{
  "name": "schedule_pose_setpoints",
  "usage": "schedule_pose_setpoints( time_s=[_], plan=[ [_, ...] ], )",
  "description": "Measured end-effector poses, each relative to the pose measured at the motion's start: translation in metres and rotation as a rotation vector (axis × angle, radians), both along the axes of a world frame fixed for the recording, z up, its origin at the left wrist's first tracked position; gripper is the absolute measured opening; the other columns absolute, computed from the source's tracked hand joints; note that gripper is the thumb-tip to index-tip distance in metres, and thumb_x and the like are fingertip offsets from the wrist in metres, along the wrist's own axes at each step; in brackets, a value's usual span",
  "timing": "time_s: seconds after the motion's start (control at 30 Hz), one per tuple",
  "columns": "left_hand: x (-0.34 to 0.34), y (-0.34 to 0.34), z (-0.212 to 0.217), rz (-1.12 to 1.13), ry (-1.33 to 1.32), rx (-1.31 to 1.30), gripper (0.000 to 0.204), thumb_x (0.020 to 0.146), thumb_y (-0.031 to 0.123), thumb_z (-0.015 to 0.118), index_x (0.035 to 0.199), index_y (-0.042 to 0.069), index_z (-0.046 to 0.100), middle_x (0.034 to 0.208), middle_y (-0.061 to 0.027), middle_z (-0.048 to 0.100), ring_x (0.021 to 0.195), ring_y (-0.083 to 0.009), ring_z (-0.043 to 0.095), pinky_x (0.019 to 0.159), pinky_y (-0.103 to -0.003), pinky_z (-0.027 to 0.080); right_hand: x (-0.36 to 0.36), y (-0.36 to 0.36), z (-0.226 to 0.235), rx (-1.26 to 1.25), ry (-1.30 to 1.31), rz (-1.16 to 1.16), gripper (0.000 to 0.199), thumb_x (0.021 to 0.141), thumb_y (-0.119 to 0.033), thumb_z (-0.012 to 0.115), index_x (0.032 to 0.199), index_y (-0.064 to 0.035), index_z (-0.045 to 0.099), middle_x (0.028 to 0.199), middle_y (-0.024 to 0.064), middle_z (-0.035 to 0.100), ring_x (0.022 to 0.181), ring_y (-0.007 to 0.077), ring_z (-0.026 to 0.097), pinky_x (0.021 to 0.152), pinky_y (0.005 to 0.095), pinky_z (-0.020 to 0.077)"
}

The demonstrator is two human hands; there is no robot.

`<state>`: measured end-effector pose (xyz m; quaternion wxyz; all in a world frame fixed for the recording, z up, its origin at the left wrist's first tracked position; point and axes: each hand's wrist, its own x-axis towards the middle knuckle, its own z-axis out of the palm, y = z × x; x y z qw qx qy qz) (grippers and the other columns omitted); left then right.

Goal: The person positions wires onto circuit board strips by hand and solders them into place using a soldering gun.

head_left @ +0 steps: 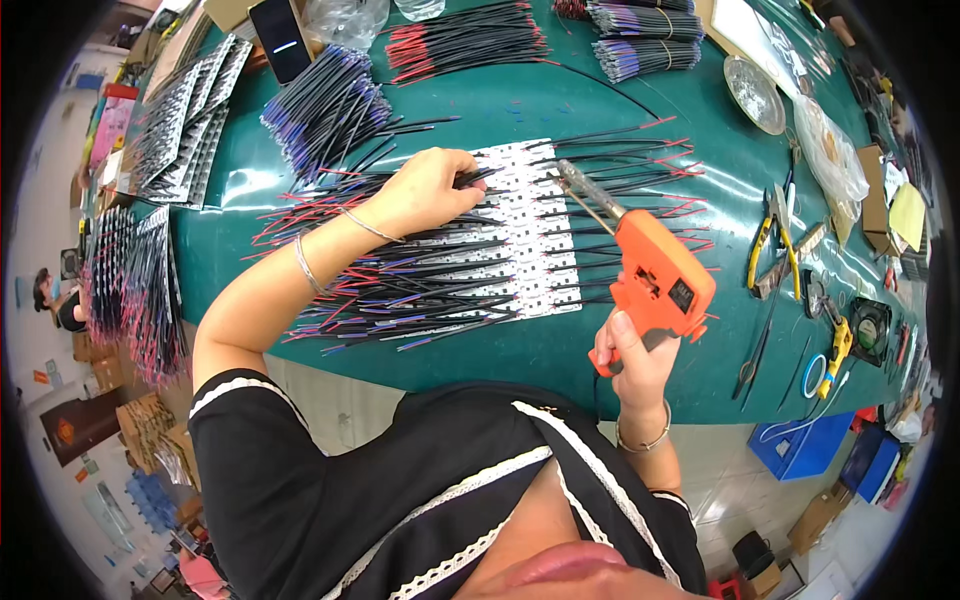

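Observation:
A panel of white circuit boards (538,240) lies on the green table in front of me. Rows of black wires (400,290) with red and blue ends fan out from it to both sides. My left hand (428,190) reaches over the left wires, thumb and fingers pinched on a black wire at the panel's upper left part. In my right hand (640,365) is an orange soldering gun (668,265), gripped by its handle. Its tip points up and left, close to the panel's upper right edge; whether it touches a board cannot be made out.
Wire bundles (330,105) and a phone (280,40) lie at the back left. Stacked wired boards (190,125) fill the far left. A metal dish (754,95), a plastic bag (832,150), pliers (777,240), a yellow-handled tool (836,355) and a small fan (870,330) are on the right.

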<state>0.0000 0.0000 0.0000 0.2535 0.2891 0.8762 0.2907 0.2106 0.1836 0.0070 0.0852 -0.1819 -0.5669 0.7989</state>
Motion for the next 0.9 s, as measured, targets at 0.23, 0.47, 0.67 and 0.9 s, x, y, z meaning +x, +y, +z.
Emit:
schedule_pose_setpoints(
  time_s=[0.23,0.47,0.67,0.9],
  plan=[
    [0.013,-0.002,-0.013,0.019,0.078,0.128,0.019,0.071,0.015,0.06,0.079,-0.002,0.06,0.064,-0.0143,0.056,0.056,-0.0159,0.052,0.057,-0.029,0.042,0.013,-0.009,-0.007,0.004,-0.064,0.061,0.029,0.082,-0.009,0.053,0.104,0.0059,0.042,0.056,0.0033,0.045,0.039,0.0095,0.042,0.038,0.0228,0.0363],
    [0.023,-0.007,-0.025,0.043,0.265,0.18,0.019,0.068,0.016,0.061,0.078,0.0,0.06,0.068,-0.0153,0.058,0.061,-0.0289,0.056,0.057,-0.033,0.044,0.011,-0.016,-0.012,0.077,-0.093,0.095,0.013,0.083,-0.008,0.053,0.087,0.0027,0.046,0.055,0.0028,0.046,0.039,0.0092,0.044,0.038,0.0228,0.0384],
    [0.025,-0.006,-0.024,0.054,0.296,0.151,0.018,0.068,0.018,0.061,0.078,0.002,0.061,0.068,-0.0153,0.058,0.063,-0.0317,0.056,0.057,-0.036,0.044,0.007,-0.019,-0.014,0.108,-0.116,0.118,0.014,0.083,-0.007,0.053,0.089,0.003,0.045,0.054,0.0023,0.046,0.039,0.0088,0.044,0.037,0.0222,0.0388],
    [0.025,-0.005,-0.025,0.035,0.312,0.131,0.019,0.069,0.018,0.061,0.078,0.002,0.06,0.068,-0.0151,0.058,0.064,-0.0325,0.056,0.058,-0.038,0.044,0.005,-0.022,-0.015,0.113,-0.123,0.111,0.015,0.082,-0.006,0.053,0.091,0.0027,0.044,0.056,0.002,0.046,0.04,0.0075,0.044,0.037,0.0212,0.0379]
  ],
)
